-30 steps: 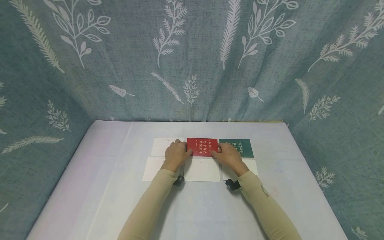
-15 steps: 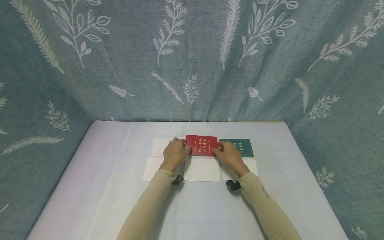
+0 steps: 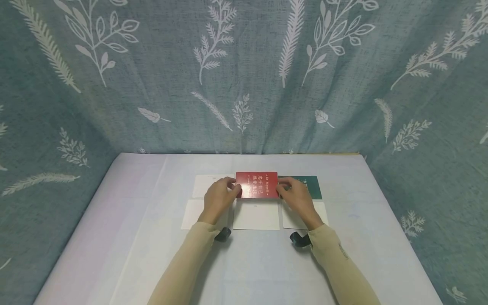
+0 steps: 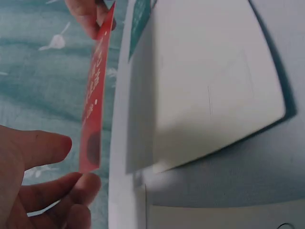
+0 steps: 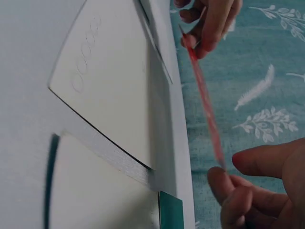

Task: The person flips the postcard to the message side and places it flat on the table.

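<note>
A red card (image 3: 257, 185) with white lettering is held up off the table between both hands. My left hand (image 3: 218, 198) holds its left end between thumb and fingers, and my right hand (image 3: 300, 201) does the same at its right end. Seen from the left wrist, the card (image 4: 95, 95) stands nearly edge-on and tilted, with the fingertips under its near edge. The right wrist view also has the card (image 5: 205, 100) as a thin edge. Beneath and in front of it lies a cream card (image 3: 256, 216), its face blank apart from a small mark.
A green card (image 3: 313, 186) with white lettering lies partly under the right hand. Other pale cards lie at the left, one behind (image 3: 202, 184) and one in front (image 3: 192, 214), and a third (image 3: 293, 219) at the right. Patterned curtain (image 3: 244, 76) hangs behind the white table (image 3: 251, 271).
The red card has come up off the table and now tilts and looks slightly larger. Both hands have shifted a little outward with its ends.
</note>
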A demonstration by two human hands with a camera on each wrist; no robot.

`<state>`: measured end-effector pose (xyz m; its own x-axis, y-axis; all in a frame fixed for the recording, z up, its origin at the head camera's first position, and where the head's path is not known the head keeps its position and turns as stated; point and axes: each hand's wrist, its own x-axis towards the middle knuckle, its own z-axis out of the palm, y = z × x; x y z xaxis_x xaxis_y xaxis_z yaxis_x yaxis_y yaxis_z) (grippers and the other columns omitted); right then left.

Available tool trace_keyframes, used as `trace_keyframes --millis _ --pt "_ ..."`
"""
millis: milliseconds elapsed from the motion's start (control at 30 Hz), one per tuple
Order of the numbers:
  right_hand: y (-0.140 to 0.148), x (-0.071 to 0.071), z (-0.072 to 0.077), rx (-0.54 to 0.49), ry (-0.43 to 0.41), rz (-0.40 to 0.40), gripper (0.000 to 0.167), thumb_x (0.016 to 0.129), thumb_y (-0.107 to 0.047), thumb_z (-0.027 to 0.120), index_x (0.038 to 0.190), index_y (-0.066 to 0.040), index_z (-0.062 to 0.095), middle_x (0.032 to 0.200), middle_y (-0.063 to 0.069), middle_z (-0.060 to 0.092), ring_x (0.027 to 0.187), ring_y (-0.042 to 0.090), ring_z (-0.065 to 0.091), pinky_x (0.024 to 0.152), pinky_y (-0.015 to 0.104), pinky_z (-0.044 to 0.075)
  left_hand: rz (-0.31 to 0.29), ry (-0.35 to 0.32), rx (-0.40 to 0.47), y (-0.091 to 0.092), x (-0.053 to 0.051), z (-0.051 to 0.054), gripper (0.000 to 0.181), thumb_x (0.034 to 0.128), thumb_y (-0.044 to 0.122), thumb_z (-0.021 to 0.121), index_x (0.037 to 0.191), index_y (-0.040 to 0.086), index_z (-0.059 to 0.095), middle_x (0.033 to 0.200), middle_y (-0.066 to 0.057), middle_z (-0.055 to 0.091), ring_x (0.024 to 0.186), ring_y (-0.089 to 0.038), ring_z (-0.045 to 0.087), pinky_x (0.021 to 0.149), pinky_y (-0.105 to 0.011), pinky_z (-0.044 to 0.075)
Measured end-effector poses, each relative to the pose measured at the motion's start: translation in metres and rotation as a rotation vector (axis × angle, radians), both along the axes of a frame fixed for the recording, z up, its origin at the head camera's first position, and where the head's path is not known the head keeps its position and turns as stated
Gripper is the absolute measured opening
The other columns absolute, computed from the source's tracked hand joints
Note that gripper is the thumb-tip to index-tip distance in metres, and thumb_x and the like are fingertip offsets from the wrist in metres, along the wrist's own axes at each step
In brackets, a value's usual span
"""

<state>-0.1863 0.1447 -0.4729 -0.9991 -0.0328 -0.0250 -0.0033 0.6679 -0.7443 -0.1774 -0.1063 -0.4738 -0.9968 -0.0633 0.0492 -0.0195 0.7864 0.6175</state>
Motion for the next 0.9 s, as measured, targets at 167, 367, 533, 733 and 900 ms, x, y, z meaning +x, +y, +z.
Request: trace_keyframes --millis 167,367,533,733,900 --pt "0.007 0.006 -0.001 -0.088 0.028 -0.002 0.027 0.097 -0.031 0.068 0.119 -0.016 0.071 0.109 0.005 0.072 0.096 0.024 0.067 0.079 0.039 0.051 0.007 0.034 0.023 -0.001 0.007 0.003 0.032 0.0938 0.036 0.064 0.117 0.015 0.073 0.089 0.005 0.071 0.077 -0.015 0.060 0.066 -0.035 0.048" --pt "0.012 0.013 0.002 -0.106 0.045 -0.021 0.026 0.096 -0.033 0.070 0.115 -0.015 0.071 0.106 0.006 0.072 0.103 0.025 0.066 0.083 0.042 0.051 0.018 0.050 0.082 -0.002 0.015 0.006 0.030 0.0920 0.035 0.065 0.115 0.017 0.072 0.090 0.007 0.071 0.065 -0.012 0.053 0.060 -0.032 0.042" --pt "0.012 0.019 0.004 -0.150 0.010 -0.051 0.029 0.096 -0.032 0.070 0.118 -0.014 0.070 0.109 0.006 0.071 0.105 0.025 0.064 0.085 0.041 0.050 0.033 0.072 0.148 -0.003 0.023 0.009 0.026 0.0905 0.030 0.071 0.113 0.017 0.072 0.090 0.005 0.072 0.065 -0.012 0.054 0.058 -0.030 0.040" --pt "0.014 0.026 0.003 -0.169 -0.010 -0.043 0.034 0.096 -0.031 0.070 0.125 -0.014 0.069 0.108 0.006 0.072 0.092 0.022 0.061 0.070 0.032 0.048 0.052 0.069 0.230 -0.003 0.032 0.012 0.025 0.0899 0.025 0.075 0.112 0.014 0.072 0.089 0.001 0.071 0.074 -0.017 0.056 0.061 -0.030 0.042" --pt "0.016 0.031 0.003 -0.138 -0.019 0.001 0.036 0.096 -0.029 0.071 0.128 -0.013 0.071 0.111 0.007 0.073 0.090 0.023 0.058 0.069 0.030 0.045 0.077 0.037 0.276 -0.003 0.038 0.010 0.027 0.0903 0.026 0.075 0.114 0.014 0.072 0.091 0.000 0.071 0.077 -0.018 0.056 0.060 -0.030 0.044"
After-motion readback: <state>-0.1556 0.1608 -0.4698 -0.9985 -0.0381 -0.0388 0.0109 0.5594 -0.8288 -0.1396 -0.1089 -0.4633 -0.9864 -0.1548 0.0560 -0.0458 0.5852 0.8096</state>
